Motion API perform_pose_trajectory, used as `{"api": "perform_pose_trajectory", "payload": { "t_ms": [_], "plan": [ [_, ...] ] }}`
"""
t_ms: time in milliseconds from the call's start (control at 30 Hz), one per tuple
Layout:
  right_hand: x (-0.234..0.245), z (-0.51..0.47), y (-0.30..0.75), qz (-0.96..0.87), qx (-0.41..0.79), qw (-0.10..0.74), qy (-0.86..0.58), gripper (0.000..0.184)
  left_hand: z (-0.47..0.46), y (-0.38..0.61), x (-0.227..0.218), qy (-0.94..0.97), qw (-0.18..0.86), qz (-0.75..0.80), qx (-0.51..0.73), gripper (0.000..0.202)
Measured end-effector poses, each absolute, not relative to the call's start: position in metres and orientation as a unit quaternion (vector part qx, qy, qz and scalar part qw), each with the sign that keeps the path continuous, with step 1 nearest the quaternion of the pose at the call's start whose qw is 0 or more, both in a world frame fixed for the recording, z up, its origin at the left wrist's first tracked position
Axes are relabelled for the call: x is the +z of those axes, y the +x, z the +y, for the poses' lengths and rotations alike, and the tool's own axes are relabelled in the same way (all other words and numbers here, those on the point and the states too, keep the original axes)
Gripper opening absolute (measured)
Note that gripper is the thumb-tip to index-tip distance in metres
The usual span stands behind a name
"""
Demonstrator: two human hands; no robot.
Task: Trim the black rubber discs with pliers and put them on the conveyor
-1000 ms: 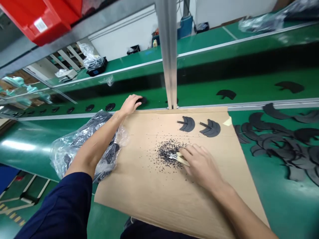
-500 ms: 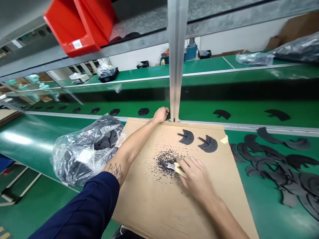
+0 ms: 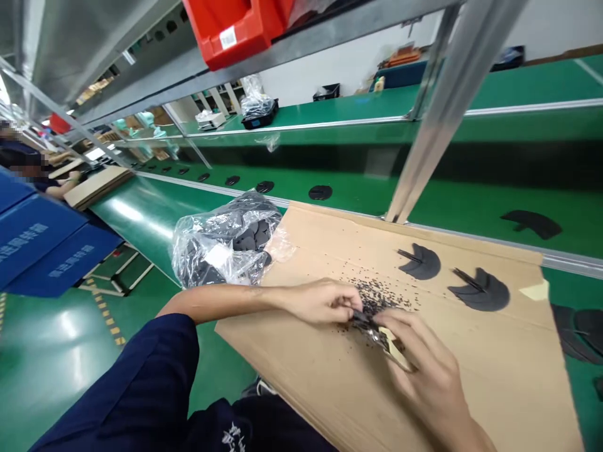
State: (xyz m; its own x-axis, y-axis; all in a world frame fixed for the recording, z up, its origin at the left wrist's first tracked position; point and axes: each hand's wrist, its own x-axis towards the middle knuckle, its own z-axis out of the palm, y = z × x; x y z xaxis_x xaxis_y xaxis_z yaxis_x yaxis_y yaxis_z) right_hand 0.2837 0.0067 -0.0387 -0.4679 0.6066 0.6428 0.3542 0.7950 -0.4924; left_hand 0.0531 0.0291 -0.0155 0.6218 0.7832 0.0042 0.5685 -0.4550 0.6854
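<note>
My right hand (image 3: 426, 358) is shut on a pair of small metal snips (image 3: 384, 336) with cream handles, low on a brown cardboard sheet (image 3: 320, 389). My left hand (image 3: 320, 301) meets it from the left, its fingertips pinching a small black piece (image 3: 360, 317) at the snips' blades. A scatter of black crumbs (image 3: 377, 295) lies just beyond both hands. Further right on the cardboard rest two black fan-shaped pieces (image 3: 419, 262) (image 3: 483, 290), each with thin dark strips at one end.
A clear plastic bag of black pieces (image 3: 226, 242) lies left of the cardboard. Black pieces (image 3: 320, 192) sit along a green conveyor belt (image 3: 471, 163) behind it. A metal upright (image 3: 452, 107) stands at the sheet's far edge, below a red bin (image 3: 230, 31). Blue boxes (image 3: 47, 251) stand left.
My left hand has moved from the far edge of the cardboard to the snips and now pinches a black piece. The view has turned left and tilted, bringing the blue boxes into sight.
</note>
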Motion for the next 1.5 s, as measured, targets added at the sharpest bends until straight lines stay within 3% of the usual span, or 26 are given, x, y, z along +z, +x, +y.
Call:
{"api": "perform_pose_trajectory", "payload": {
  "t_ms": [100, 200, 267, 367, 600, 733, 833, 1000, 1167, 1267, 1333, 1500],
  "plan": [
    [-0.04, 0.006, 0.28, -0.825, 0.229, 0.43, -0.286, 0.017, 0.018, 0.034, -0.01, 0.856, 0.307, 0.383, 0.162, 0.015],
    [-0.043, 0.008, 0.28, -0.77, 0.274, 0.436, -0.378, 0.006, 0.031, -0.019, 0.01, 0.847, 0.234, 0.46, 0.127, 0.015],
    [-0.044, 0.01, 0.281, -0.725, 0.299, 0.435, -0.442, 0.012, 0.042, -0.062, 0.024, 0.784, 0.068, 0.615, -0.053, 0.021],
    [-0.043, 0.012, 0.281, -0.684, 0.335, 0.429, -0.486, 0.02, 0.053, -0.115, 0.035, 0.732, 0.016, 0.672, -0.115, 0.025],
    [-0.038, 0.012, 0.276, -0.671, 0.37, 0.415, -0.49, 0.027, 0.055, -0.144, 0.047, 0.73, 0.031, 0.669, -0.134, 0.003],
    [-0.036, 0.013, 0.276, -0.66, 0.397, 0.408, -0.491, 0.026, 0.051, -0.133, 0.058, 0.736, 0.056, 0.672, -0.053, 0.023],
    [-0.035, 0.013, 0.277, -0.65, 0.404, 0.409, -0.497, 0.025, 0.054, -0.128, 0.056, 0.725, 0.101, 0.681, 0.005, 0.022],
    [-0.038, 0.014, 0.278, -0.641, 0.414, 0.411, -0.499, 0.024, 0.061, -0.139, 0.044, 0.682, 0.136, 0.718, -0.038, 0.013],
    [-0.039, 0.014, 0.278, -0.64, 0.419, 0.406, -0.499, 0.023, 0.054, -0.153, 0.058, 0.625, 0.152, 0.764, -0.037, 0.027],
    [-0.039, 0.015, 0.277, -0.625, 0.436, 0.404, -0.505, 0.026, 0.042, -0.144, 0.067, 0.63, 0.084, 0.771, 0.033, 0.021],
    [-0.038, 0.015, 0.277, -0.607, 0.457, 0.399, -0.513, 0.029, 0.033, -0.125, 0.063, 0.644, 0.079, 0.748, 0.142, 0.02],
    [-0.037, 0.011, 0.273, -0.536, 0.521, 0.391, -0.538, 0.034, 0.013, -0.041, 0.025, 0.643, 0.256, 0.561, 0.454, 0.021]
  ]
}}
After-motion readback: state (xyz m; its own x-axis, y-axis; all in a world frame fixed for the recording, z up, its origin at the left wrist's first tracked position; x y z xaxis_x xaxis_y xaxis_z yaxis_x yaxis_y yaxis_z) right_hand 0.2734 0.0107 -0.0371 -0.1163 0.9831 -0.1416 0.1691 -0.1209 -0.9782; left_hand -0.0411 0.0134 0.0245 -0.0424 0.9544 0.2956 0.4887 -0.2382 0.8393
